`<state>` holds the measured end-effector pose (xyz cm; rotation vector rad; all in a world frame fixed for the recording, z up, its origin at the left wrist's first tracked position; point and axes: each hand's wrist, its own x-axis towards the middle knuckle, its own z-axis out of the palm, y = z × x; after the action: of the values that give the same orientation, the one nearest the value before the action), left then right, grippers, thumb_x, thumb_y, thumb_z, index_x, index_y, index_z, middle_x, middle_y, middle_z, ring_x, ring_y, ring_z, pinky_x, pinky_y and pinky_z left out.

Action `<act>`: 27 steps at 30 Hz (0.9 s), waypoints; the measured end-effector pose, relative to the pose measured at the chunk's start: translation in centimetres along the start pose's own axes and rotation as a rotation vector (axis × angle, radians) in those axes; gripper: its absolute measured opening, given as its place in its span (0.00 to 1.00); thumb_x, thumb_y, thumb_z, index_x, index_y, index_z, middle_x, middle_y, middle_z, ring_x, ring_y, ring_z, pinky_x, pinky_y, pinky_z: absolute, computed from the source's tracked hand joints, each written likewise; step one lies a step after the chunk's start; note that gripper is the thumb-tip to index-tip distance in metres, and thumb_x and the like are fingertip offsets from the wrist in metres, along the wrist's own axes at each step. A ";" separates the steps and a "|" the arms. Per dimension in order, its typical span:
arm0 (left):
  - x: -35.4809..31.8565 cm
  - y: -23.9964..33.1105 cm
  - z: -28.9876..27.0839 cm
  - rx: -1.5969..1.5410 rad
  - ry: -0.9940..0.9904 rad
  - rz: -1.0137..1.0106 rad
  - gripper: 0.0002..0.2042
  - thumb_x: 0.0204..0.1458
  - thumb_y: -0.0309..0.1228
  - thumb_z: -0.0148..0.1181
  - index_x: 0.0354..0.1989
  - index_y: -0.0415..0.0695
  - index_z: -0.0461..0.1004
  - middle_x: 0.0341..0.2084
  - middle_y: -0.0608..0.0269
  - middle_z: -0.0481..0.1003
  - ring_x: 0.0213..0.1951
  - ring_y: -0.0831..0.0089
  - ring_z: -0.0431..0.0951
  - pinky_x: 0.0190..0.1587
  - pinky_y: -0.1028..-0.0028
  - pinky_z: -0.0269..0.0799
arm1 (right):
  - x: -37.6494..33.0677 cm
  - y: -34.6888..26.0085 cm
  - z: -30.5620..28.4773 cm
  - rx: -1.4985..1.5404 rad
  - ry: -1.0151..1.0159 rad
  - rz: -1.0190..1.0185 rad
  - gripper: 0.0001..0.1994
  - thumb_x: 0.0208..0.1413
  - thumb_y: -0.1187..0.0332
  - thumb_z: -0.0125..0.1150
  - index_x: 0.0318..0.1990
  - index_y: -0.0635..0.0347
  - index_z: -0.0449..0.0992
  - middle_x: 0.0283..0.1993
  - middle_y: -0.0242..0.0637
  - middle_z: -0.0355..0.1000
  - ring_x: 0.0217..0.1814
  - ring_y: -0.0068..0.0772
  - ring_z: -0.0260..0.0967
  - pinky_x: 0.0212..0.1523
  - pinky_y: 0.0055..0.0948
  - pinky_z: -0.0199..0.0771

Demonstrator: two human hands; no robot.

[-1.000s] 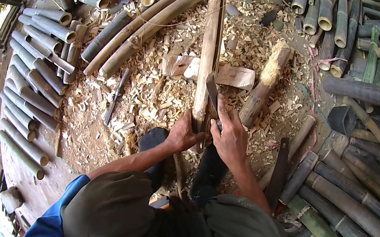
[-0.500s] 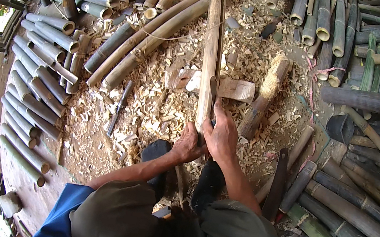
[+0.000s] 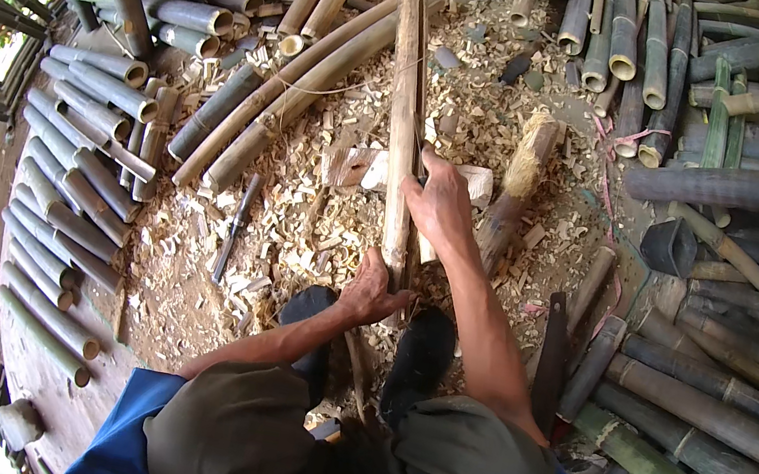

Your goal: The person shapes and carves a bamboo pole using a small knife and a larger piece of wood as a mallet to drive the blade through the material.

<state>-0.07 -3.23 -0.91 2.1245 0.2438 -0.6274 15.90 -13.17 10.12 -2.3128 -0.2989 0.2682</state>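
A long tan bamboo pole (image 3: 407, 90) points away from me, with a dark slit running down its right side. It rests across a pale wooden block (image 3: 343, 166) on the ground. My left hand (image 3: 370, 294) is closed round the pole's near end, just ahead of my feet. Farther up, my right hand (image 3: 442, 210) grips the pole from its right side near the block, index finger stretched along it. Whether a thin piece lies under the right fingers is hidden.
Wood shavings (image 3: 286, 221) cover the ground. Right of the pole lies a frayed bamboo log (image 3: 516, 185); left are long curved bamboo poles (image 3: 319, 89) and a thin dark stick (image 3: 237, 227). Cut bamboo (image 3: 79, 184) is stacked left, with more bamboo (image 3: 707, 396) right. A dark flat blade (image 3: 551, 359) stands near my right knee.
My right hand has slid forward along the pole, away from me. The left hand keeps its hold near the close end. The whole view has shifted slightly.
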 end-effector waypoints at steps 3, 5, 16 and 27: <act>0.0 -0.1 0.0 -0.010 0.017 0.018 0.41 0.48 0.46 0.73 0.54 0.28 0.52 0.51 0.31 0.63 0.56 0.41 0.68 0.59 0.53 0.67 | 0.5 -0.4 -1.9 0.060 -0.145 0.155 0.29 0.62 0.65 0.59 0.68 0.72 0.66 0.58 0.59 0.70 0.47 0.49 0.76 0.50 0.39 0.75; 0.0 0.1 -0.3 0.003 0.009 0.017 0.41 0.48 0.47 0.73 0.53 0.29 0.52 0.50 0.31 0.64 0.57 0.41 0.69 0.59 0.53 0.67 | -0.8 -0.4 -3.0 0.018 -0.203 0.179 0.29 0.62 0.63 0.60 0.68 0.70 0.66 0.62 0.59 0.69 0.50 0.51 0.78 0.53 0.41 0.77; -0.7 0.2 0.0 -0.023 0.025 -0.004 0.39 0.48 0.47 0.72 0.52 0.31 0.53 0.48 0.33 0.64 0.54 0.41 0.69 0.58 0.51 0.67 | -1.8 2.5 0.3 -0.121 0.002 -0.130 0.30 0.59 0.67 0.66 0.68 0.66 0.68 0.31 0.46 0.76 0.25 0.36 0.74 0.23 0.35 0.76; -0.6 1.2 -0.7 0.016 -0.009 -0.012 0.40 0.48 0.47 0.72 0.52 0.30 0.53 0.49 0.33 0.65 0.56 0.40 0.69 0.58 0.51 0.67 | 8.7 -2.1 -0.2 -0.032 -0.052 0.093 0.28 0.65 0.65 0.59 0.70 0.65 0.65 0.29 0.38 0.75 0.17 0.21 0.63 0.11 0.25 0.60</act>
<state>0.10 -3.33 0.61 2.1362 0.2480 -0.6478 23.91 -9.28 10.91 -2.3574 -0.2227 0.3733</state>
